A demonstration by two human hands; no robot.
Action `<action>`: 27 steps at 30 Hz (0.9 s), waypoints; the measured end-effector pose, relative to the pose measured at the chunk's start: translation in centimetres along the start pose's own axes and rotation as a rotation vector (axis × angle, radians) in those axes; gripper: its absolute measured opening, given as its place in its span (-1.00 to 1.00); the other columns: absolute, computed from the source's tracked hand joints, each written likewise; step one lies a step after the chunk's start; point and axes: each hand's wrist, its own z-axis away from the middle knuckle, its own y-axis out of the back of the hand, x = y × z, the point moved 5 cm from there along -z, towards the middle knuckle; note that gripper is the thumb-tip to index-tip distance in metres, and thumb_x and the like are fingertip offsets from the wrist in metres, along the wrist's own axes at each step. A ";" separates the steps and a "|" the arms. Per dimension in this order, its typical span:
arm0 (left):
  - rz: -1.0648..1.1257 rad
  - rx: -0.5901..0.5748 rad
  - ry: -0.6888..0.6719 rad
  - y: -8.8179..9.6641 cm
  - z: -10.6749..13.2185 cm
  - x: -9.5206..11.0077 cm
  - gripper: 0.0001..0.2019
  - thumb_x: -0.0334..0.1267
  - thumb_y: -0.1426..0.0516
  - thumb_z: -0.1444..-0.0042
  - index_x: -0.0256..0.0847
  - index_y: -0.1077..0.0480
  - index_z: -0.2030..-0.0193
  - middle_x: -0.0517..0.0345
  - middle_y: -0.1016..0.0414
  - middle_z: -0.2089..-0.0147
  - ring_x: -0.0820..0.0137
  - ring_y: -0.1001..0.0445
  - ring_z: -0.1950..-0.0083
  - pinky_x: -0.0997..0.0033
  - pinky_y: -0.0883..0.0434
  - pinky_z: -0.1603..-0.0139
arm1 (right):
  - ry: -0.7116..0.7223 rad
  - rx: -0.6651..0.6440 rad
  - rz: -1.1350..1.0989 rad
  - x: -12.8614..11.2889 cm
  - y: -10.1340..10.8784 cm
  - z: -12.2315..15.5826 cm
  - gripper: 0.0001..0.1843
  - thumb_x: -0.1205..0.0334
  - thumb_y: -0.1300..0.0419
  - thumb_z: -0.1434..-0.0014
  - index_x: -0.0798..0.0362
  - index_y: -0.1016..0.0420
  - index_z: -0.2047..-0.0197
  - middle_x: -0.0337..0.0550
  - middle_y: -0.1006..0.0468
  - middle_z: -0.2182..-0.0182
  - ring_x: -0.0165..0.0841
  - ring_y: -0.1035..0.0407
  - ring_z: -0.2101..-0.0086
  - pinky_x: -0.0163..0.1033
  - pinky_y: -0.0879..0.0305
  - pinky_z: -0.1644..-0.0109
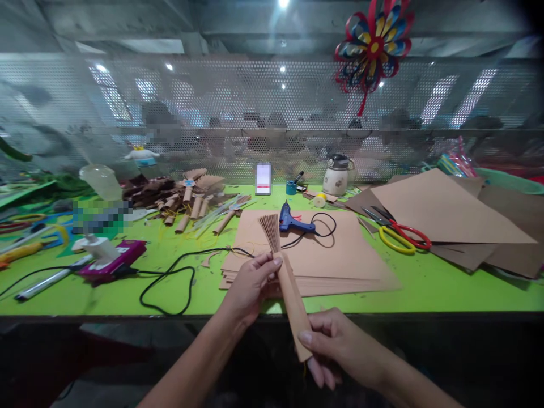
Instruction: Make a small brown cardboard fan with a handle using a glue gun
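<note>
Both hands hold one folded strip of brown kraft paper (pixel 293 309), pleated like a fan, just over the table's front edge. My left hand (pixel 255 283) pinches it around the middle, where the pleats spread apart at the far end. My right hand (pixel 334 343) grips the near end, thumb on top and fingers beneath. A thin yellow thread hangs by that end. Beyond the hands lies a stack of brown paper sheets (pixel 340 260), with a blue glue gun (pixel 297 222) resting on it.
Red-handled scissors (pixel 410 233) and yellow-handled scissors (pixel 397 239) lie right, beside loose brown sheets (pixel 446 209). Rolled paper pieces (pixel 196 206) pile up at the back left. A purple power strip (pixel 113 263) trails a black cable. A phone (pixel 263 179) and a jug (pixel 336 175) stand behind.
</note>
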 end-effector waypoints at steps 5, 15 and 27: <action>0.050 0.013 0.048 -0.1 -0.6 -0.4 -0.77 -0.24 -0.31 0.09 -0.31 -0.48 0.30 0.10 -0.50 0.39 0.49 -0.41 0.43 0.52 -0.39 0.41 | -0.011 -0.004 -0.007 -0.1 0.3 -0.1 -0.45 -0.27 -0.13 -0.08 0.12 -0.29 0.46 -0.29 -0.39 0.70 -0.61 -0.11 0.78 -0.48 0.00 0.71; 0.038 0.102 0.005 -0.4 -2.3 -0.4 -0.75 -0.18 -0.33 0.13 -0.35 -0.48 0.45 0.12 -0.46 0.50 0.52 -0.38 0.49 0.59 -0.25 0.49 | -0.016 0.081 0.064 0.1 1.4 -1.4 -0.35 -0.38 -0.17 0.06 0.15 -0.36 0.46 -0.30 -0.30 0.69 -0.58 -0.13 0.69 -0.46 0.03 0.64; -0.049 0.165 -0.162 0.2 -5.8 5.1 -0.70 -0.14 -0.33 0.17 -0.33 -0.52 0.35 0.03 -0.57 0.37 0.44 -0.46 0.43 0.51 -0.36 0.41 | 0.441 0.541 1.196 -13.6 9.8 -5.8 -0.72 0.12 -0.06 -0.27 0.09 -0.52 0.25 -0.09 -0.53 0.35 -0.30 -0.35 0.28 -0.22 -0.24 0.19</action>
